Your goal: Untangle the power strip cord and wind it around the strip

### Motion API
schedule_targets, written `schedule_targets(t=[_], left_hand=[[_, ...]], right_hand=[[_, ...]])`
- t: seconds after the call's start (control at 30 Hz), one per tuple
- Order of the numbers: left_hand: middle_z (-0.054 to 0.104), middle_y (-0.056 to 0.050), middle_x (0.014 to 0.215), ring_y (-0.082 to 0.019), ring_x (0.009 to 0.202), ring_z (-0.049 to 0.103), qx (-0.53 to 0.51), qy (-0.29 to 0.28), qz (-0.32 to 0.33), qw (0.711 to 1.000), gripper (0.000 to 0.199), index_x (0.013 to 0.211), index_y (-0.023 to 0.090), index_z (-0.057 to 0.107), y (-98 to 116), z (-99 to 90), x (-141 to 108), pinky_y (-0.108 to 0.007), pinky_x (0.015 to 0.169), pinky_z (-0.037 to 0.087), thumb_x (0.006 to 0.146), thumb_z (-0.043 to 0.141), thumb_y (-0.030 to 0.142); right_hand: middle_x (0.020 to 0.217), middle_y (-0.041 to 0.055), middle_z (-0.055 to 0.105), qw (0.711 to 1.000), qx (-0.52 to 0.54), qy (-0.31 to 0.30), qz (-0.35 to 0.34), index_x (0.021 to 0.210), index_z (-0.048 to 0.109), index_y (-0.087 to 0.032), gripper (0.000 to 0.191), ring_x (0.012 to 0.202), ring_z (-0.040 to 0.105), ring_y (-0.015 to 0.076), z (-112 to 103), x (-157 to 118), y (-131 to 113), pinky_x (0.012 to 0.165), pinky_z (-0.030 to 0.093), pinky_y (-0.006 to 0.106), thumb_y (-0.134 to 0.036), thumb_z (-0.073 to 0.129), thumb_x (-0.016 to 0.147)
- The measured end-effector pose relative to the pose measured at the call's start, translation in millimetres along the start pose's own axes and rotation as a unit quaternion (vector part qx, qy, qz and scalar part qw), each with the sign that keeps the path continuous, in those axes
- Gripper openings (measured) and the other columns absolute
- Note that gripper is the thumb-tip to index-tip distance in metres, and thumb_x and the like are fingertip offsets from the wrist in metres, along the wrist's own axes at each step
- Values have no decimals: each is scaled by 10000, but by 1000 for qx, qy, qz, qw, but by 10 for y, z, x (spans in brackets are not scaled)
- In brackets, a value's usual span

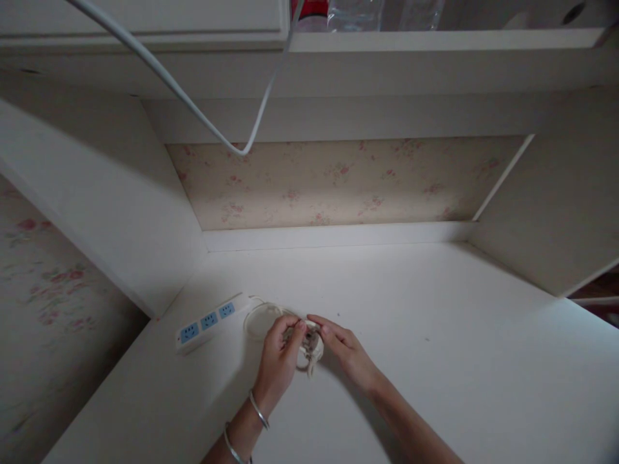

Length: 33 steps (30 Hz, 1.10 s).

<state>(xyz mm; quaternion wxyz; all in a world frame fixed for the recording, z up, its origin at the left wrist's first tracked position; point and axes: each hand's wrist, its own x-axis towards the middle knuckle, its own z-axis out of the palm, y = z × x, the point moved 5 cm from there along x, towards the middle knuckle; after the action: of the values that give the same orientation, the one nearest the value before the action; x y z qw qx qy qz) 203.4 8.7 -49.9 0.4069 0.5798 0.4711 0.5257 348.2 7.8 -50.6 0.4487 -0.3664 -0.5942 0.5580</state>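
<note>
- While the left hand [279, 354] pinches the bundled cord [318, 351], lower centre, the half-curled right hand [349, 353] touches it, grip unclear;
- bundling looks partial; one loop [245, 320] lies loose near the power strip [209, 321], lower left.

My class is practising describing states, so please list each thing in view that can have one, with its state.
Power strip: lying on the desk, nothing plugged into its three blue sockets.
Cord: partly looped, partly bunched.
Left hand: closed, pinching the bunched cord.
Right hand: at the cord, grip unclear.
Upper cable: hanging, sharply bent.
Bracelets: two, worn on the left forearm.
</note>
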Motion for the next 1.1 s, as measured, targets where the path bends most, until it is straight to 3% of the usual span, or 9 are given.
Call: schedule_targets(t=[0.13, 0.27, 0.4, 0.53, 0.63, 0.73, 0.87, 1.03, 1.1], left_hand=[[646, -38, 866, -161, 805, 603, -22, 7, -3, 1000, 250, 910, 170, 597, -51, -55, 45, -259, 723, 479, 905, 514, 405], [652, -49, 949, -175, 868, 612, -36, 16, -6, 999, 259, 993, 182, 601, -78, -80, 61, -270, 762, 490, 891, 537, 412], [648, -67, 1030, -188, 936, 614, -45, 15, 11, 999, 257, 1005, 177, 614, -30, -97, 66, -287, 820, 490, 887, 547, 396], [647, -71, 1055, -187, 976, 604, -26, 38, 31, 998, 251, 1013, 176, 618, -38, -169, 79, -304, 884, 468, 889, 551, 384], [650, -68, 1051, -186, 992, 599, -27, 71, 38, 996, 258, 1019, 178, 612, -72, -235, 82, -318, 915, 459, 895, 540, 393], [658, -79, 1037, -193, 978, 612, -55, 88, 40, 994, 294, 1019, 171, 614, -78, -258, 77, -329, 898, 479, 891, 534, 424], [666, -85, 1010, -195, 935, 630, -92, 95, 37, 991, 343, 1012, 169, 614, -65, -262, 77, -327, 859, 503, 868, 549, 472], [641, -87, 1042, -197, 957, 608, -92, 82, 39, 992, 305, 1025, 180, 609, -46, -317, 79, -322, 849, 495, 879, 539, 438], [621, -80, 1050, -201, 1008, 579, -67, 50, 56, 995, 244, 969, 189, 615, 3, -306, 69, -321, 876, 480, 886, 535, 403]], right_hand=[[1221, 76, 573, 996, -53, 65, -13, 1247, 557, -263, 482, 1103, 529, 223, -79, -32, 76, 968, 397, 384, -508, 589, 834], [1231, 83, 513, 993, -101, 54, -27, 1307, 472, -263, 711, 1015, 519, 214, -35, -73, 109, 872, 435, 354, -475, 746, 687], [1050, 74, 572, 999, -19, -19, 30, 1367, 394, -220, 796, 839, 549, 176, 40, -72, 196, 702, 456, 301, -561, 692, 712], [825, 5, 579, 996, 14, 18, 91, 1295, 410, -228, 711, 689, 530, 133, -27, -40, 292, 574, 401, 232, -523, 705, 719], [890, 6, 579, 993, 2, 22, 117, 1313, 365, -246, 776, 601, 491, 100, -38, -15, 355, 509, 352, 215, -505, 735, 683], [801, -15, 549, 994, 16, -11, 108, 1214, 473, -212, 575, 539, 429, 78, 4, 8, 372, 491, 316, 212, -545, 630, 772], [580, -52, 427, 993, -67, -27, 89, 776, 554, -164, 410, 523, 352, 79, 10, 11, 367, 482, 268, 206, -570, 538, 837], [769, 9, 581, 994, 72, 19, 74, 872, 529, -179, 436, 690, 521, 116, -18, 25, 298, 646, 426, 239, -614, 504, 845], [692, -14, 561, 982, 160, 57, 81, 894, 505, -193, 438, 595, 530, 109, -64, 34, 264, 630, 457, 260, -628, 476, 853]])
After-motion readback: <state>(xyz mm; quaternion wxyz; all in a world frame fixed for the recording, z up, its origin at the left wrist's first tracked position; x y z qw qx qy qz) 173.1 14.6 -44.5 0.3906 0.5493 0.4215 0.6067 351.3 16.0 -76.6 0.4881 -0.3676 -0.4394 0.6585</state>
